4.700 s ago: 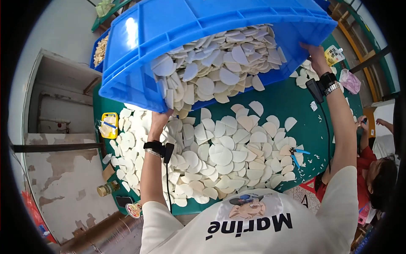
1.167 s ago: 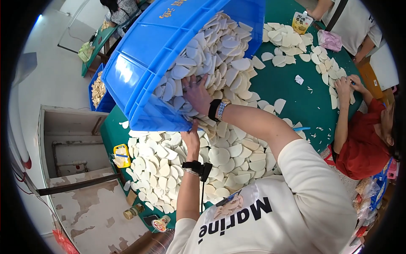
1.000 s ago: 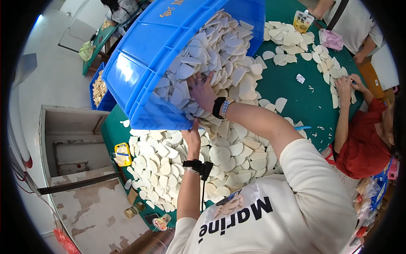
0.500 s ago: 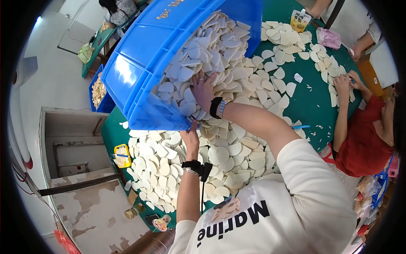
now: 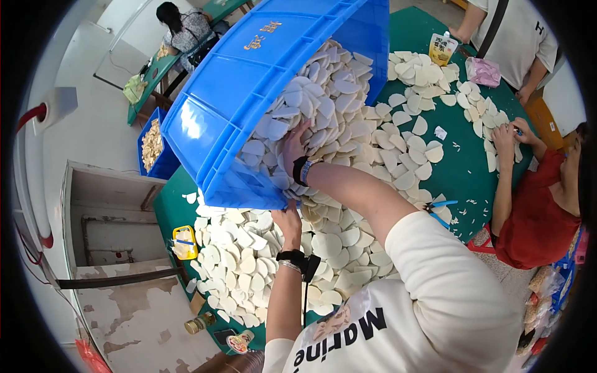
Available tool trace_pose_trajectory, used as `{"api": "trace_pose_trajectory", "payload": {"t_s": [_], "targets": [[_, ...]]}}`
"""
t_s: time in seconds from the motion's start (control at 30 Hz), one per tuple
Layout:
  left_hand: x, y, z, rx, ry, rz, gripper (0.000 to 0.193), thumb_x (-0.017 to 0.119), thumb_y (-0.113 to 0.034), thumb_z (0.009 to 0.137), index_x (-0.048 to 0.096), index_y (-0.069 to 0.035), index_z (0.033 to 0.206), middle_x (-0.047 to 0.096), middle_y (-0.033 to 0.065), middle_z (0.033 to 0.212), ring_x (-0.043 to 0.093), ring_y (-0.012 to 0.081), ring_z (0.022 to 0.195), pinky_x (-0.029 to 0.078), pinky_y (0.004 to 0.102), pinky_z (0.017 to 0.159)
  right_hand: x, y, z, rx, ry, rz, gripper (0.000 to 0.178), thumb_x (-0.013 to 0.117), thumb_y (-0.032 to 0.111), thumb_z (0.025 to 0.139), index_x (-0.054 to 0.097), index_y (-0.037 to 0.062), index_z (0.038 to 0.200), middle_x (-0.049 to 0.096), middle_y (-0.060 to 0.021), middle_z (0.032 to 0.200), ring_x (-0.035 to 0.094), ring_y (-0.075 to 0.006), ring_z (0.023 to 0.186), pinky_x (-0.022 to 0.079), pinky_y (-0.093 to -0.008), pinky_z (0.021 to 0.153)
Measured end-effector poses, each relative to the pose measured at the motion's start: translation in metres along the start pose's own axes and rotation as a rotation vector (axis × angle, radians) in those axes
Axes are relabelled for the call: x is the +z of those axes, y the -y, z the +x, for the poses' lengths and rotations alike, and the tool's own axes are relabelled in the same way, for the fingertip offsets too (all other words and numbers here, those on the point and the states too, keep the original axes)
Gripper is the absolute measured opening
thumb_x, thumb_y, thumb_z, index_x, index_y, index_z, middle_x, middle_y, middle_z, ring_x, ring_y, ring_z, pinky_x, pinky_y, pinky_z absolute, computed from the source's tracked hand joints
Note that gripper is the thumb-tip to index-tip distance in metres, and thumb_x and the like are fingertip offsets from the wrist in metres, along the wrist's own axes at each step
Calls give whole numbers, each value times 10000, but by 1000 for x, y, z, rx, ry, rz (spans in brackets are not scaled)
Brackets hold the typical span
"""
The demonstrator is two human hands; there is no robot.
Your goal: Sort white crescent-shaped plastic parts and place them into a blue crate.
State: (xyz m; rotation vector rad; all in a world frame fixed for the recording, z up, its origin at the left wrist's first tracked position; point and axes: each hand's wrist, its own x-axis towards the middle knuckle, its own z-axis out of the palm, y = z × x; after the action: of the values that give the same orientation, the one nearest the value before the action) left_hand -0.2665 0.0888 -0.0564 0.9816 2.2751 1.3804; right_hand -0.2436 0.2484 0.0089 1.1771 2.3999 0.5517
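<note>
A large blue plastic crate (image 5: 214,99) lies tipped on its side over the green table, its mouth toward me and to the right. Inside it is a deep heap of thin, off-white half-round pieces (image 5: 323,93), spilling out onto the tabletop. My left hand (image 5: 287,221) grips the crate's lower rim at the near corner. My right hand (image 5: 295,148) reaches into the mouth and presses against the pieces, thumb apart and the other fingers partly hidden among them. More of the same pieces (image 5: 242,261) form a wide pile in front of me.
Blue-handled pliers (image 5: 440,208) lie right of my right arm. A yellow tray (image 5: 185,242), a jar (image 5: 199,323) and a cup (image 5: 239,342) stand at left. A person in red (image 5: 535,205) works at right; another stands behind a pouch (image 5: 442,48) and pink packet (image 5: 483,72).
My right hand has moved deeper toward the crate's left wall, its fingers now more covered by pieces. The left hand keeps its hold on the rim. The view has shifted slightly.
</note>
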Motion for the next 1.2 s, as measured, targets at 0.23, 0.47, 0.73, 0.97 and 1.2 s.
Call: {"api": "trace_pose_trajectory", "payload": {"t_s": [0.23,0.47,0.73,0.97,1.2], "targets": [[9,5,-6,33,-8,25,239,589,-68,751,549,59,949,605,215,886,543,368,804,428,394,770,-10,-10,8,-5,113,-18,521,449,224,900,402,-1,1367,369,-239,1408,329,-501,1276,275,-793,891],[2,4,1,30,-25,-29,147,597,-74,741,498,29,775,527,57,708,438,175,677,397,325,649,28,-23,15,124,129,46,480,423,216,915,456,-33,1324,397,-268,1383,284,-536,1291,265,-796,886],[3,-6,-1,17,-14,-15,139,595,-54,718,498,38,756,532,95,694,454,218,660,403,346,653,86,-57,12,274,54,108,523,399,272,922,396,30,1385,302,-209,1466,192,-463,1364,241,-807,886],[2,-6,-1,-23,-1,-47,157,604,-75,720,498,39,744,508,96,631,445,206,602,402,350,604,122,-62,13,362,35,22,544,432,277,906,397,10,1379,321,-229,1450,203,-471,1357,303,-793,849],[0,-6,0,-9,9,1,193,607,-126,722,528,31,803,587,180,693,528,303,617,431,385,622,112,-91,-15,338,76,-7,576,447,276,890,370,17,1399,297,-219,1466,227,-513,1330,384,-746,821]]}}
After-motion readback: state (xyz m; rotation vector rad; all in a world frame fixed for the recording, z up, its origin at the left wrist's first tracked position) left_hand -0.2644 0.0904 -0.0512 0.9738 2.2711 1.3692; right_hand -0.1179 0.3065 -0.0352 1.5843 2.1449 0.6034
